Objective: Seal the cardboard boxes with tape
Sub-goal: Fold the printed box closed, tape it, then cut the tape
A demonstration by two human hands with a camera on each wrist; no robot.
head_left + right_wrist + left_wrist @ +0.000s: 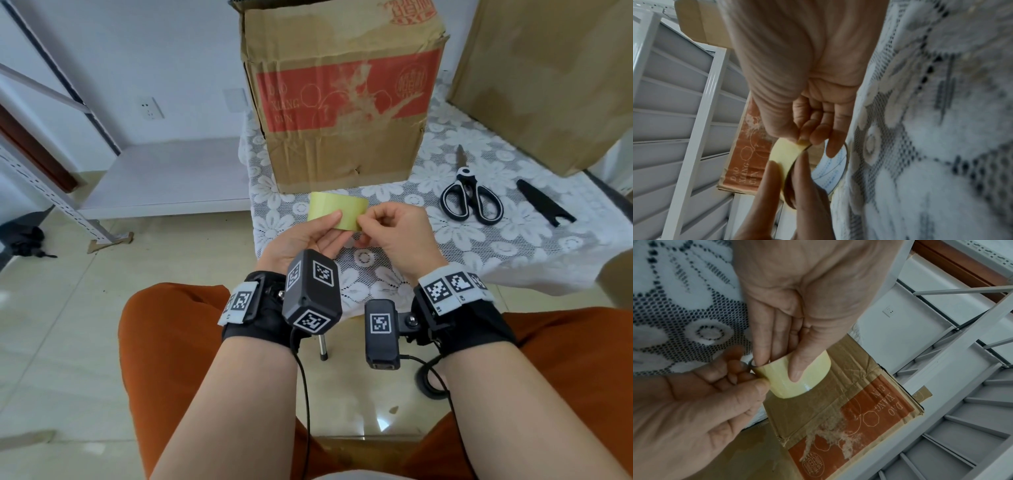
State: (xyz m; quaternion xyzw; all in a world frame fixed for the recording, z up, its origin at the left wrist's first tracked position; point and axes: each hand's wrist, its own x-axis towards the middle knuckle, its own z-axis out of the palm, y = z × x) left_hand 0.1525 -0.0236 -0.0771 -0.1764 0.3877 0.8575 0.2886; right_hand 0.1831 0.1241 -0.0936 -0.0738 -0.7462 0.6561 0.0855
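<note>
A yellowish tape roll (pixel 337 214) (pixel 795 379) (pixel 786 154) is held just above the lace-covered table (pixel 513 246). My left hand (pixel 308 236) (pixel 789 331) grips it, thumb on the outer face and fingers through the core. My right hand (pixel 394 233) (pixel 809 129) pinches at the roll's right edge with thumb and fingertips. Behind the roll stands a worn cardboard box (pixel 342 102) (pixel 849 418) with a red printed panel. A second, plain cardboard box (pixel 555 75) stands at the back right.
Black-handled scissors (pixel 471 195) and a black blade sheath (pixel 541 207) lie on the table to the right of my hands. A white metal shelf rack (pixel 61 164) stands on the left over a tiled floor. My orange-clad knees (pixel 164 335) are under the table's edge.
</note>
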